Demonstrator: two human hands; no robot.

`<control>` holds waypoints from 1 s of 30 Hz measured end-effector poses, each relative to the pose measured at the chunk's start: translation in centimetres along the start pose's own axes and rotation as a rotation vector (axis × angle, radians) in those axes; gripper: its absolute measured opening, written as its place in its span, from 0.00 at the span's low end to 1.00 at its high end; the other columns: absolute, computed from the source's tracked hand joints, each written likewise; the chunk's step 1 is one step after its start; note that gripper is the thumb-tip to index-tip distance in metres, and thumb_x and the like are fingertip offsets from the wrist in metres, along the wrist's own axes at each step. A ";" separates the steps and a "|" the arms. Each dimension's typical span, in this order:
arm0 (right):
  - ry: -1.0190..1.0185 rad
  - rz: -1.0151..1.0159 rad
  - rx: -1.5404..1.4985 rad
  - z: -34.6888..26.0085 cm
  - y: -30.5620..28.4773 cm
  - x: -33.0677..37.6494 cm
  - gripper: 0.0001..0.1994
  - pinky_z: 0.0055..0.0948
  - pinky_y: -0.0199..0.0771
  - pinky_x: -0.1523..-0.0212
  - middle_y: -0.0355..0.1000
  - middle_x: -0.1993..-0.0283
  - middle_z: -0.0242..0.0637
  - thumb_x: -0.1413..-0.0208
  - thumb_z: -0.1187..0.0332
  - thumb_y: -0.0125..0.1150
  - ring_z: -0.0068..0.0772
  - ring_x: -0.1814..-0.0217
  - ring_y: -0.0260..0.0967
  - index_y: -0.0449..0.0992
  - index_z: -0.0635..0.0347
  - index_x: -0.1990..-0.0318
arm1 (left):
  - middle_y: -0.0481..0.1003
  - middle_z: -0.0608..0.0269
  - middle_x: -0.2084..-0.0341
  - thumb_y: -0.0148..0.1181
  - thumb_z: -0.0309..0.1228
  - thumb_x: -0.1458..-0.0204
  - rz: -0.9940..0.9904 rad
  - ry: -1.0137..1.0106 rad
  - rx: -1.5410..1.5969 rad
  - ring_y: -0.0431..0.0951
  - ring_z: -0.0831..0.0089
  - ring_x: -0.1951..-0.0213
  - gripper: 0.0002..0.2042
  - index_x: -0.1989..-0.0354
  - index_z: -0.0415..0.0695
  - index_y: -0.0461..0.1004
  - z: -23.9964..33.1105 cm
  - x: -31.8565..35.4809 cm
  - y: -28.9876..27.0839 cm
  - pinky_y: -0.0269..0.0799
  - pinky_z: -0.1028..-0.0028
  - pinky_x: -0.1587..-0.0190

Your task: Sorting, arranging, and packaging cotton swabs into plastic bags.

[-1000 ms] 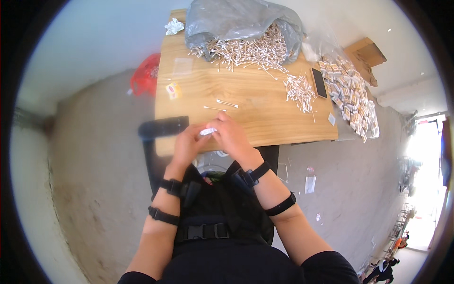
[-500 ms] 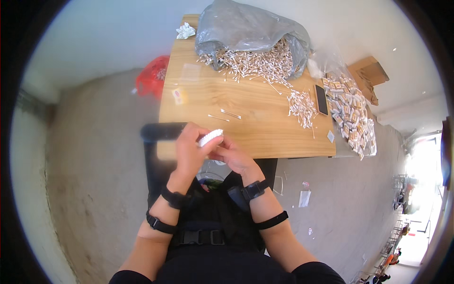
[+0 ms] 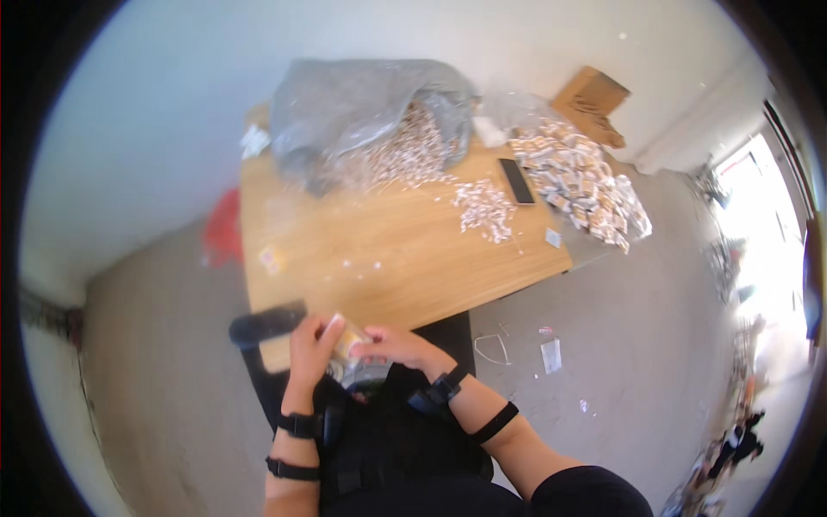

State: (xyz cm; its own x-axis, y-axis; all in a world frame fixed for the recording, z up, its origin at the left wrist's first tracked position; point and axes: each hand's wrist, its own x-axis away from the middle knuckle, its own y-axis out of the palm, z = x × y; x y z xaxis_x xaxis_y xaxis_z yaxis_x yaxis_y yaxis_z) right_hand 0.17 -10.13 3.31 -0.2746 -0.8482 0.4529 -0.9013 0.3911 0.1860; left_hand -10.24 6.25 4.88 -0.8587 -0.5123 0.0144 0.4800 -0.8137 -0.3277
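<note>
A small pack of cotton swabs (image 3: 348, 339), pale with a yellowish label, is held between my two hands at the near left edge of the table. My left hand (image 3: 310, 346) is closed on its left side, thumb on top. On the right side my right hand (image 3: 396, 346) grips it, fingers bent round the end. A few loose cotton swabs (image 3: 362, 265) lie on the wooden table (image 3: 405, 289) beyond my hands. Farther right is a small pile of swabs (image 3: 484, 210). Motion blurs the fine detail.
A large grey plastic bag (image 3: 336, 108) spills swabs at the back. Right of it lie a phone (image 3: 517, 182), a heap of small packs (image 3: 594, 191) and a cardboard box (image 3: 594, 93). A yellowish card (image 3: 271, 261) and a red bag (image 3: 226, 228) are at left.
My view has swung, so the table sits lower and tilted. The pack in my hands has turned from white swab tips to its labelled side, and both hands have drawn nearer my body.
</note>
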 end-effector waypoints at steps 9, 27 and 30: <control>-0.390 0.629 -0.064 -4.7 -13.0 9.9 0.15 0.23 0.75 0.62 0.73 0.62 0.34 0.45 0.62 0.61 0.25 0.62 0.73 0.71 0.58 0.53 | 0.75 0.57 0.73 0.54 0.36 0.42 -0.192 -0.350 0.246 0.76 0.75 0.75 0.14 0.57 0.38 0.67 -5.2 -0.8 0.7 0.72 0.78 0.73; -0.099 0.492 -0.388 2.3 -7.1 2.2 0.09 0.17 0.67 0.68 0.70 0.66 0.28 0.43 0.65 0.58 0.18 0.65 0.68 0.73 0.56 0.57 | 0.76 0.59 0.73 0.51 0.33 0.40 -0.184 -0.315 0.326 0.78 0.74 0.75 0.09 0.59 0.40 0.69 -7.3 -0.6 -0.1 0.75 0.77 0.72; -0.034 0.471 -0.300 3.0 -7.1 1.4 0.14 0.21 0.71 0.61 0.72 0.61 0.29 0.42 0.63 0.58 0.20 0.59 0.70 0.72 0.57 0.52 | 0.76 0.59 0.72 0.51 0.33 0.40 -0.235 -0.259 0.323 0.78 0.74 0.73 0.10 0.58 0.38 0.68 -6.9 -1.5 1.1 0.75 0.77 0.70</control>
State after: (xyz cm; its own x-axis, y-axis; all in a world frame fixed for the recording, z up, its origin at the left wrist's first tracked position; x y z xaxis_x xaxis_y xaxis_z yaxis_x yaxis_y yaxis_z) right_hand 5.18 -15.18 -0.02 -0.6398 -0.5660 0.5199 -0.5451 0.8111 0.2123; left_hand -9.70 8.01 -2.00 -0.8974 -0.3227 0.3010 0.3450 -0.9383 0.0226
